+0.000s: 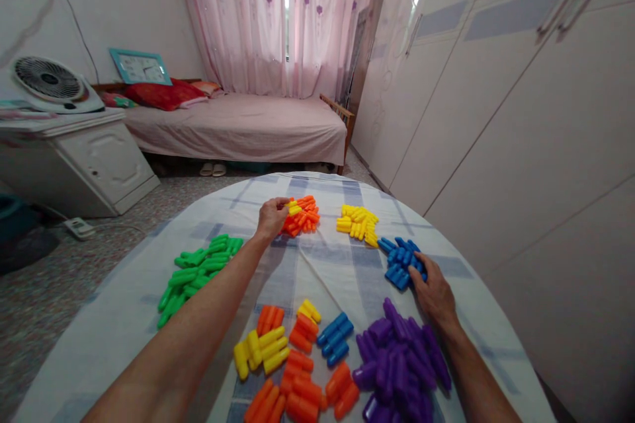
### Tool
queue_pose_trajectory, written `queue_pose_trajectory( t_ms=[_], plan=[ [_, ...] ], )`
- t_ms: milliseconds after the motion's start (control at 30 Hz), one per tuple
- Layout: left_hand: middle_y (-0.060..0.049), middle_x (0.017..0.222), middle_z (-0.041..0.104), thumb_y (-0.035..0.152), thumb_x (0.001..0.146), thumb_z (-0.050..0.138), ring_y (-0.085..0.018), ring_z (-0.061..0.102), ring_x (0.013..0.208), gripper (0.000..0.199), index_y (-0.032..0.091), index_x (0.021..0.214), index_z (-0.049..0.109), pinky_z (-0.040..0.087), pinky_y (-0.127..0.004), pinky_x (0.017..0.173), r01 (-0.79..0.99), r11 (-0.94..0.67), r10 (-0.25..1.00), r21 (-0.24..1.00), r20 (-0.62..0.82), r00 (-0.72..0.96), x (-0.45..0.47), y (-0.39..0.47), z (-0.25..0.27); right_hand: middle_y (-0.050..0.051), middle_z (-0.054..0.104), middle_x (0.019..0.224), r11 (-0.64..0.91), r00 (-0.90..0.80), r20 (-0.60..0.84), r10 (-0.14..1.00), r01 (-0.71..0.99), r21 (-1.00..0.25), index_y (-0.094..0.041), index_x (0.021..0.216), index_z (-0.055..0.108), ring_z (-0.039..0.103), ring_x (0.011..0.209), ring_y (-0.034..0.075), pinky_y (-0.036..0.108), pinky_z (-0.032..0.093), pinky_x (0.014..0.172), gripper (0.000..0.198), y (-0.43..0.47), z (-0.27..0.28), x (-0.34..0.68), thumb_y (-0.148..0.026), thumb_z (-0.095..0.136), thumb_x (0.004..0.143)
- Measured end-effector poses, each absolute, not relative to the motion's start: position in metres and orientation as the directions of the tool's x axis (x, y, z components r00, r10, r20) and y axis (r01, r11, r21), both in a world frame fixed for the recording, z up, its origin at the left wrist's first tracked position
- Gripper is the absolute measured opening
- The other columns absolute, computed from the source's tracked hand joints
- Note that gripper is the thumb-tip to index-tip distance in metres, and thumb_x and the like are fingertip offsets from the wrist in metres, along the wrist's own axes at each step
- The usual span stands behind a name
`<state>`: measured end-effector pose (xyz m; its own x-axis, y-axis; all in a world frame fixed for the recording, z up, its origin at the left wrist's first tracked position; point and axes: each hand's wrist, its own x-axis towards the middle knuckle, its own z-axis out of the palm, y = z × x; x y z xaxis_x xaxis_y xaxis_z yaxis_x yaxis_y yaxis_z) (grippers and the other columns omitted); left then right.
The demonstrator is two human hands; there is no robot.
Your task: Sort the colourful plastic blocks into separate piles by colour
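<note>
At the far side of the round table, my left hand is closed, its fingertips pinching a yellow finger-shaped plastic block over the pile of orange blocks. My right hand curls its thumb and fingers around the near right edge of the blue block pile, closed on a blue block partly hidden by the fingers. Yellow blocks form a pile between the two hands. In front of me lie loose orange blocks, yellow blocks and joined blue blocks.
Green blocks are heaped on the left, partly behind my left forearm. A purple pile sits beside my right forearm. A checked cloth covers the table. Beyond stand a bed, a cabinet with a fan, and a wardrobe.
</note>
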<state>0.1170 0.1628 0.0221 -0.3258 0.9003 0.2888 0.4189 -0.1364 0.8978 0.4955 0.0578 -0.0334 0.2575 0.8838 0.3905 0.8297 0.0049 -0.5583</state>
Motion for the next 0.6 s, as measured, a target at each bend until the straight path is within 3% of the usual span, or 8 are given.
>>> queue_pose_trajectory(
  t_ms=[167, 300, 400, 500, 600],
  plan=[
    [-0.009, 0.124, 0.057, 0.018, 0.069, 0.055, -0.024, 0.05, 0.119, 0.031, 0.017, 0.096, 0.068, 0.044, -0.035, 0.097, 0.539, -0.126, 0.899, 0.833, 0.326, -0.294, 0.114, 0.126, 0.024, 0.013, 0.057, 0.123, 0.02, 0.247, 0.389, 0.888, 0.823, -0.568, -0.017, 0.121, 0.054, 0.054, 0.112, 0.027, 0.046, 0.04, 0.098, 0.05, 0.058, -0.033, 0.495, -0.045, 0.04, 0.083],
    [-0.009, 0.119, 0.06, 0.026, 0.073, 0.054, -0.024, 0.054, 0.113, 0.029, 0.018, 0.097, 0.068, 0.045, -0.038, 0.096, 0.629, -0.199, 0.945, 0.751, 0.316, -0.079, 0.115, 0.065, 0.019, 0.014, 0.056, 0.124, 0.079, 0.26, 0.458, 0.85, 0.797, -0.599, -0.016, 0.12, 0.055, 0.05, 0.116, 0.026, 0.045, 0.038, 0.102, 0.048, 0.058, -0.026, 0.492, -0.043, 0.043, 0.082],
    [-0.008, 0.116, 0.063, 0.028, 0.076, 0.052, -0.022, 0.059, 0.106, 0.027, 0.018, 0.094, 0.069, 0.046, -0.037, 0.093, 0.593, -0.214, 0.965, 0.776, 0.263, 0.004, 0.12, 0.025, 0.01, 0.014, 0.055, 0.124, 0.183, 0.236, 0.542, 0.807, 0.772, -0.609, -0.016, 0.117, 0.057, 0.048, 0.119, 0.026, 0.045, 0.037, 0.103, 0.046, 0.05, -0.001, 0.482, -0.041, 0.049, 0.08],
    [-0.008, 0.109, 0.067, 0.031, 0.075, 0.053, -0.021, 0.062, 0.098, 0.027, 0.017, 0.092, 0.069, 0.049, -0.034, 0.088, 0.493, -0.188, 0.979, 0.849, 0.201, 0.027, 0.124, 0.006, 0.002, 0.01, 0.062, 0.113, 0.274, 0.069, 0.401, 0.913, 0.627, -0.73, -0.018, 0.114, 0.059, 0.059, 0.101, 0.022, 0.039, 0.048, 0.089, 0.039, 0.032, 0.037, 0.46, -0.039, 0.053, 0.081],
    [-0.007, 0.094, 0.07, 0.037, 0.075, 0.055, -0.02, 0.064, 0.087, 0.03, 0.015, 0.092, 0.069, 0.05, -0.033, 0.082, 0.394, -0.13, 0.991, 0.91, 0.133, 0.021, 0.124, 0.003, -0.001, 0.006, 0.065, 0.106, 0.31, -0.277, 0.182, 0.944, 0.546, -0.778, -0.02, 0.111, 0.062, 0.061, 0.09, 0.017, 0.032, 0.05, 0.081, 0.032, 0.009, 0.067, 0.425, -0.033, 0.055, 0.082]
  ],
)
